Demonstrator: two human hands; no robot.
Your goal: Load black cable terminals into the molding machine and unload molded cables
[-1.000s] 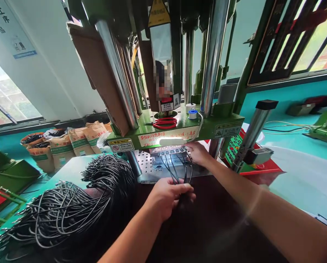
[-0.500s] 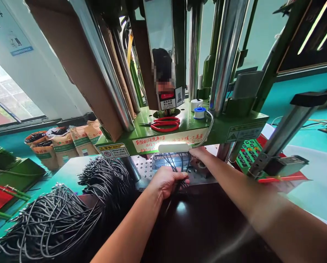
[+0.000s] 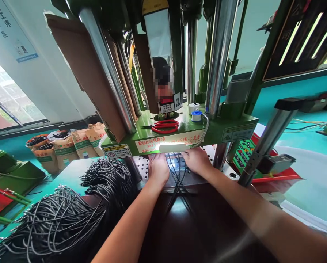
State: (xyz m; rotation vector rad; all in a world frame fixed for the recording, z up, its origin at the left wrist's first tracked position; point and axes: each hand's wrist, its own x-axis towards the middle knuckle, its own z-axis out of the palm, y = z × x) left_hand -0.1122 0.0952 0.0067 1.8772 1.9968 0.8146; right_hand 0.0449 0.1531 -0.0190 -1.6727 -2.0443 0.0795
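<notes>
A dark, glossy tabletop (image 3: 212, 226) spreads in front of me, in a room with pale walls, a window (image 3: 12, 95) at the left and a teal floor (image 3: 273, 96). Beyond the tabletop's far edge is the press's perforated metal bed (image 3: 143, 168), with a block-like fixture (image 3: 176, 160) lit on it. Several black cables (image 3: 178, 179) run from the fixture over the bed's front edge, crossing on their way to the tabletop. My left hand (image 3: 159, 170) is at the fixture's left end, my right hand (image 3: 198, 160) at its right; I cannot tell whether either grip is closed on anything, because the green plate (image 3: 218, 126) and light bar (image 3: 174, 147) overhang my fingertips. Red-handled scissors (image 3: 166, 126) and a blue-and-white spool (image 3: 196, 116) sit on that plate. A cable heap (image 3: 70, 223) crowds my left, paper sacks (image 3: 64, 148) stand behind it, and cardboard (image 3: 78, 65) leans by the left column.
</notes>
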